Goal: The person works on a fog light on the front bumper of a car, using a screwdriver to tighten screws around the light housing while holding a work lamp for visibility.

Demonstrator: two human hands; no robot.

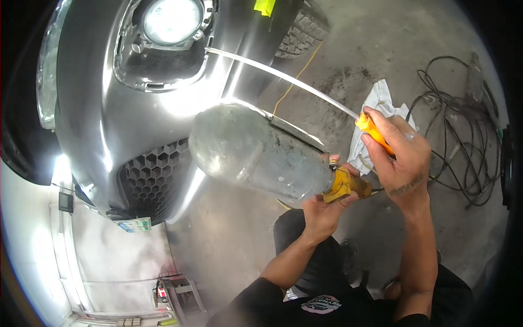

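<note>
My right hand (pixel 400 150) is closed round the orange handle of a long screwdriver (pixel 289 78). Its thin bright shaft looks bowed in this fisheye picture, and its tip meets the right edge of the fog light opening in a dark car bumper (pixel 87 65). Inside that opening sits a round, lit fog light (pixel 172 22). My left hand (pixel 322 218) grips the yellow handle of a work light (pixel 256 155) from below. The lamp's large, scuffed, cloudy housing points up and left, and bright light falls on the bumper just beyond it.
A honeycomb grille (pixel 155 171) lies left of the work light. Behind the bumper shows a tyre (pixel 302 32), and green tape (pixel 265 6) sticks to the bodywork. Crumpled white paper (pixel 376 109) and tangled black cable (pixel 460 136) lie on the concrete floor at right.
</note>
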